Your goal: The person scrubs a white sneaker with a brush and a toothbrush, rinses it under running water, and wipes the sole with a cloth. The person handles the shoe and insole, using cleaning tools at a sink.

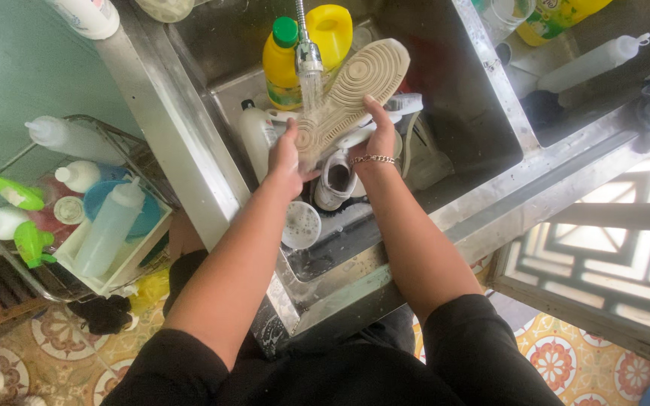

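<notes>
I hold a white shoe (351,89) sole up over a steel sink (483,98), under the running tap (309,54). Water falls on the heel end of the tan sole. My left hand (286,159) grips the heel end. At the middle of the shoe, my right hand (374,135), with a bracelet on its wrist, grips the side. A second white shoe (336,180) lies in the sink below, between my hands.
Yellow bottles with green caps (283,64) stand at the sink's back, a white bottle (256,135) beside them. A round lid (301,224) lies in the sink. A wire rack (77,210) of spray and squeeze bottles stands at left. A patterned grille (611,248) is at right.
</notes>
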